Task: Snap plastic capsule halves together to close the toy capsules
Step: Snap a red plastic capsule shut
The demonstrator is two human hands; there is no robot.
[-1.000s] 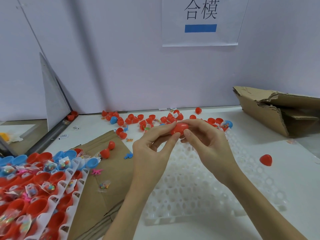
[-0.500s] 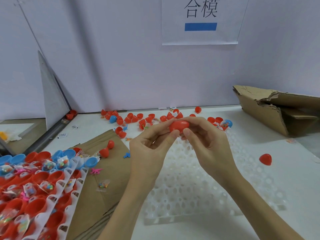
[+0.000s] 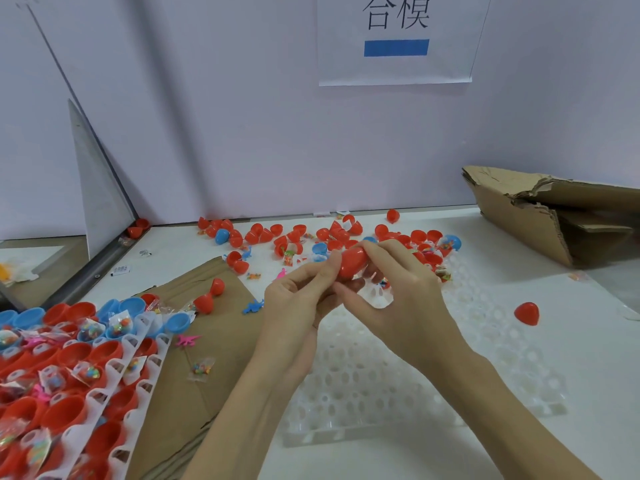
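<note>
Filled tray [image 3: 114, 368] near-left holds red and blue halves with bagged toys, white tray [image 3: 381, 386] under the hands shows nothing in it, and above it left hand [image 3: 294, 306] and right hand [image 3: 405, 299] pinch red capsule [image 3: 351, 263], now tilted versus a second ago, seam looks closed, probably snapped, loose halves [image 3: 294, 237] beyond.

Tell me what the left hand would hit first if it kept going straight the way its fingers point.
The left hand points up and right, so it would probably meet the right hand holding the red capsule. Depth beyond is unclear.
</note>
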